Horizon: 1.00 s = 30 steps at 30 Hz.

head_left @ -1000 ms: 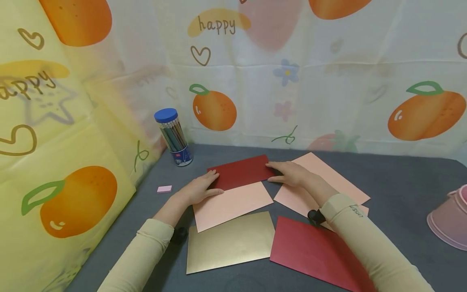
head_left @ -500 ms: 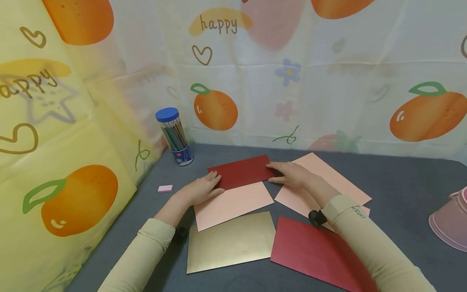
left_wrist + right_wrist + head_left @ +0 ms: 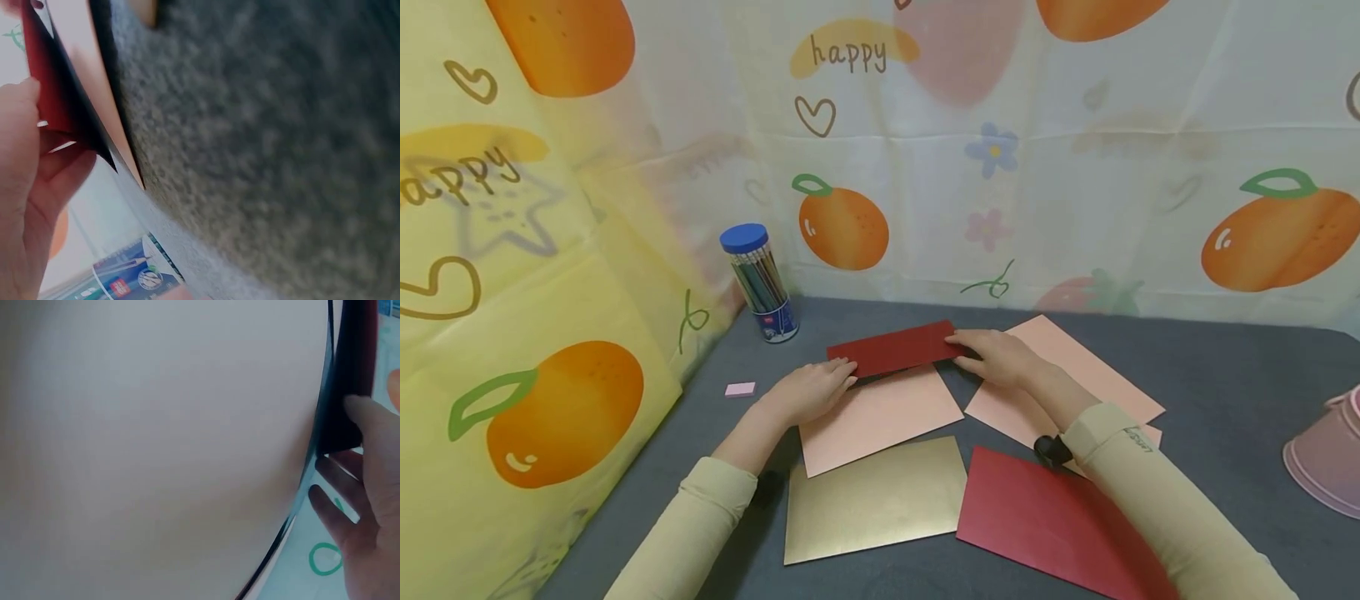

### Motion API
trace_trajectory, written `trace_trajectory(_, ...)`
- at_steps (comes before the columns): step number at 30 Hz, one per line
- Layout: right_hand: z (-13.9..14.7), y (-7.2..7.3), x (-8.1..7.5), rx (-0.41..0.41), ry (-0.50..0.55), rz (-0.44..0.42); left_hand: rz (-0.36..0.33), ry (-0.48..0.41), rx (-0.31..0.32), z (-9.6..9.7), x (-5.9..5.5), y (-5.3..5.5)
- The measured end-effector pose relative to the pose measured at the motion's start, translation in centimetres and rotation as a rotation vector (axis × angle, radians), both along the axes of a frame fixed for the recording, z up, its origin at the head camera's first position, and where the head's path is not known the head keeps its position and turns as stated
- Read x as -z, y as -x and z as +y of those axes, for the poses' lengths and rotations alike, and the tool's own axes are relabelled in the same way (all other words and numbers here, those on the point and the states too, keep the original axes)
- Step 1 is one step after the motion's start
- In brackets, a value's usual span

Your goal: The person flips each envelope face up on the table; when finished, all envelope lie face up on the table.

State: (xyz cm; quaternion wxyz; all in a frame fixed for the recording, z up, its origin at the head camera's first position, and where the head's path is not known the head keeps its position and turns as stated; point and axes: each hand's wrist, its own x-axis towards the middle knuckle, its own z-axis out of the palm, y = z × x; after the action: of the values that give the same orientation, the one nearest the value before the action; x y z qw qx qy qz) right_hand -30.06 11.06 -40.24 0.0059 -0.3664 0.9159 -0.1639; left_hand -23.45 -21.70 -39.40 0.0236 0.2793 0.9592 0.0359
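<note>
Both hands hold a dark red rectangular card (image 3: 895, 348), its near edge tipped up off a pale pink card (image 3: 880, 421). At its left end my left hand (image 3: 812, 392) pinches it. The left wrist view shows the thumb on the near side of the red card (image 3: 53, 94) and fingertips bent around its corner. My right hand (image 3: 996, 357) grips the opposite end. Seen from the right wrist, the thumb lies across the dark underside of the card (image 3: 344, 375), with the fingers behind.
A gold card (image 3: 876, 500) and a brighter red card (image 3: 1045, 517) lie in front. More pink cards (image 3: 1082, 367) sit under the right forearm. A blue-lidded pencil jar (image 3: 760, 283), a pink eraser (image 3: 740, 389) and a pink bucket (image 3: 1330, 454) stand around them.
The dark red card's near edge has risen from the pink card. My left thumb has moved from the pink card's surface to under the red card's edge. The right hand barely moves.
</note>
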Motion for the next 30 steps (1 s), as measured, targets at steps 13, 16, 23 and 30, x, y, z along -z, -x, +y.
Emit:
trace_trajectory(13,-0.2,-0.6,-1.3,0.108,0.307,0.193,0.430,-0.506,0.048,-2.0,-0.1,1.1)
trace_trajectory(16,-0.3,-0.6,-1.5,0.129,0.361,0.197,0.380,-0.635,-0.025,-1.9,-0.1,1.3)
trace_trajectory(23,-0.2,-0.6,-1.7,0.223,0.473,0.142,0.257,-0.935,-0.189,-1.7,0.0,1.9)
trace_trajectory(30,-0.2,-0.6,-1.7,0.255,0.519,0.032,0.145,-1.091,-0.344,-1.3,-0.3,2.5)
